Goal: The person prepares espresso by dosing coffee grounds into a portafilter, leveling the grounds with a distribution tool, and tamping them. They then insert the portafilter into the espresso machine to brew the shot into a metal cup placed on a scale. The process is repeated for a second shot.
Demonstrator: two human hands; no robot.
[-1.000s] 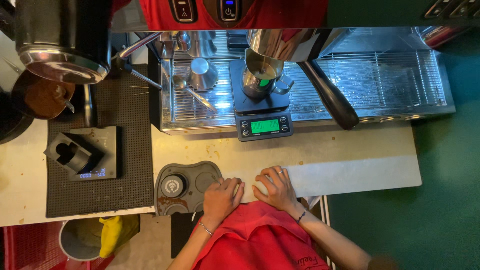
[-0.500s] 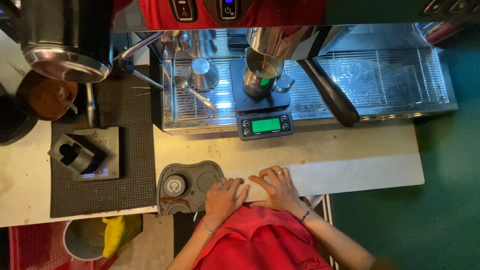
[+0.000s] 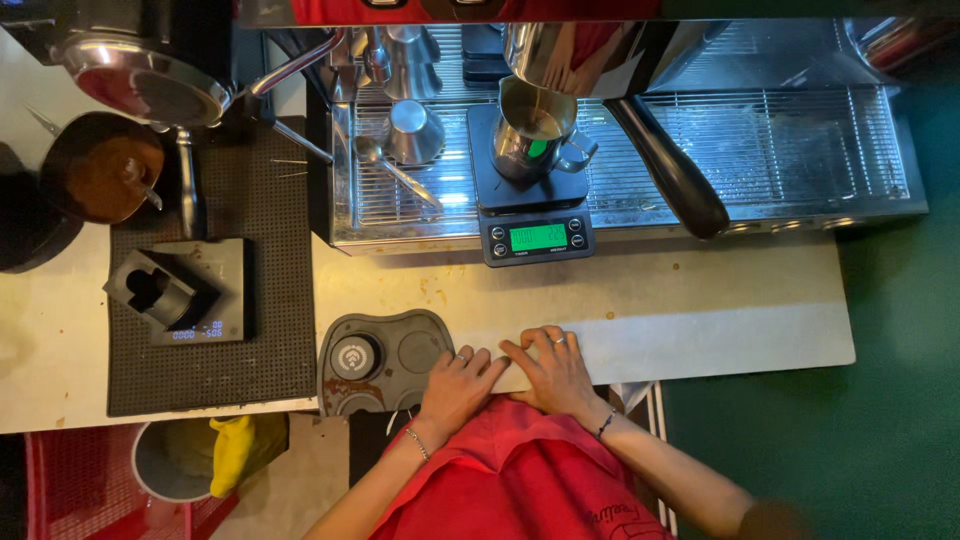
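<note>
Resting flat and open on the counter (image 3: 700, 310), left hand (image 3: 458, 385) and right hand (image 3: 553, 372) face a coffee-filled steel pitcher (image 3: 530, 135).

Both hands flat on desk (image 3: 700, 310) edge, fingers spread, holding nothing. Left hand (image 3: 458, 383) fingers overlap grey tamping mat (image 3: 385, 358); right hand (image 3: 553, 372) just beside it, fingertips nearly touching. Well beyond fingers: scale (image 3: 535, 232) with green display, metal pitcher (image 3: 528, 140) on it.

The person wears a red apron (image 3: 520, 480) with dark print near its lower edge. The left hand (image 3: 455, 385) has a ring and a thin wrist chain; the right hand (image 3: 555, 370) has a ring and a dark bracelet.
</note>
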